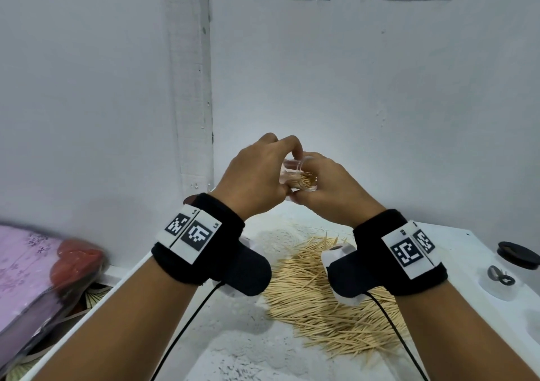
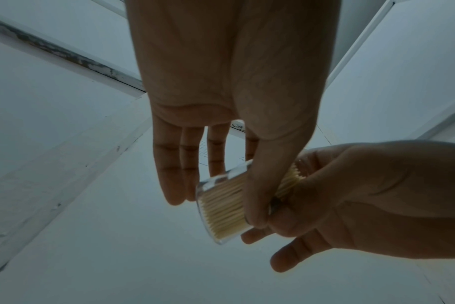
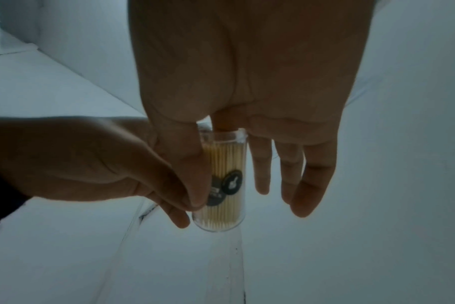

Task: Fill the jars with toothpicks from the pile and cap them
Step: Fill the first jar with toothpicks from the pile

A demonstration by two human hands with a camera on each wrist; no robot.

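Both hands are raised above the table and hold one clear jar (image 1: pixel 302 176) packed with toothpicks, its uncapped mouth tilted toward me. My left hand (image 1: pixel 287 170) pinches the jar's body between thumb and fingers. My right hand (image 1: pixel 320 180) grips it at the mouth end. In the left wrist view the left thumb (image 2: pixel 257 201) lies across the jar (image 2: pixel 221 207) and toothpick ends stick out toward the right hand (image 2: pixel 325 195). The right wrist view shows the jar (image 3: pixel 229 164) with a black label, between the right thumb (image 3: pixel 190 174) and fingers. The toothpick pile (image 1: pixel 321 298) lies below.
A black cap (image 1: pixel 517 252) and another clear jar (image 1: pixel 499 281) with a black label stand at the table's right edge. A pink floral bag (image 1: pixel 23 269) and something red (image 1: pixel 76 263) lie off the table to the left. The white wall is close behind.
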